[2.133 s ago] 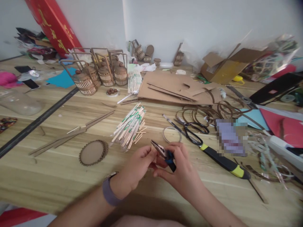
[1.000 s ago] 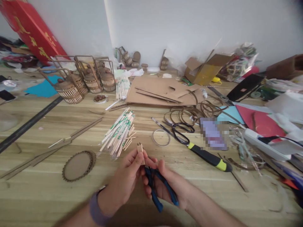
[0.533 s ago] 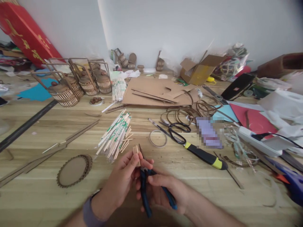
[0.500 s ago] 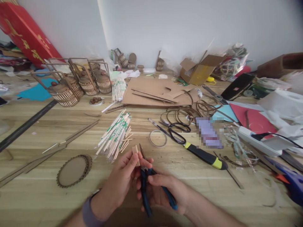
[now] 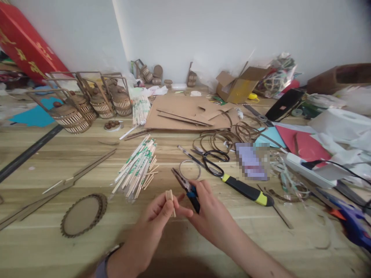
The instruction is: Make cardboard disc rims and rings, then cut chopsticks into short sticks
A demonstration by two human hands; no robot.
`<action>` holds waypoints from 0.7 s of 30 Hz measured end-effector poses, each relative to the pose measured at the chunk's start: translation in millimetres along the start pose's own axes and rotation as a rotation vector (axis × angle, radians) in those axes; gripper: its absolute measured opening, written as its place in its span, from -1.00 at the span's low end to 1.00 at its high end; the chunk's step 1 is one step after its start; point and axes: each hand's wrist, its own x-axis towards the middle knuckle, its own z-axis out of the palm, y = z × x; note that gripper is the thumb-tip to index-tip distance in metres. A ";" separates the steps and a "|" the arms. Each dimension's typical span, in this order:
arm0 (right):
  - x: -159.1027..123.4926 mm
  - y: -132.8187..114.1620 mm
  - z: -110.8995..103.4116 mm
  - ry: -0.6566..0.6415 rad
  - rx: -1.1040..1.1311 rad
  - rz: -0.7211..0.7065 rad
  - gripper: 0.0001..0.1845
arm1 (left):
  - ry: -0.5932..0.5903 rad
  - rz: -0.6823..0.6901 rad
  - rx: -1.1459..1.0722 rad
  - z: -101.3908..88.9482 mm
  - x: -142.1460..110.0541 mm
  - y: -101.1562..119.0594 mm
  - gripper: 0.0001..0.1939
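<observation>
My left hand (image 5: 155, 224) pinches a small bundle of short wooden stick pieces (image 5: 169, 196) between thumb and fingers. In my right hand (image 5: 210, 210) is a pair of blue-handled needle-nose pliers (image 5: 189, 190), jaws pointing away and to the left, apart from the bundle. A finger stretches toward the bundle from the right. Beyond my left hand lies a pile of chopsticks in green-printed wrappers (image 5: 137, 162), with several cut stick pieces (image 5: 151, 173) at its right side. A metal ring (image 5: 189, 170) lies just past the pliers. A round cardboard disc with a corrugated edge (image 5: 82, 216) is at left.
Black-handled scissors (image 5: 216, 160) and a black-and-yellow-handled tool (image 5: 246, 190) lie to the right, near coiled brown strips (image 5: 223, 139). Cardboard sheets (image 5: 179, 112) lie behind. Miniature lidded baskets (image 5: 71, 116) stand back left. A hot glue gun (image 5: 350, 222) and power strip (image 5: 310, 170) are at right.
My right hand has turned the pliers from handles toward me to a grip above them, moving them away from the bundle. My left hand keeps the sticks. The view has swung right.
</observation>
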 end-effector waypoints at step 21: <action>-23.0 -44.6 -49.9 0.054 0.295 -0.192 -0.80 | 0.216 -0.035 0.130 -3.7 6.1 13.5 -0.41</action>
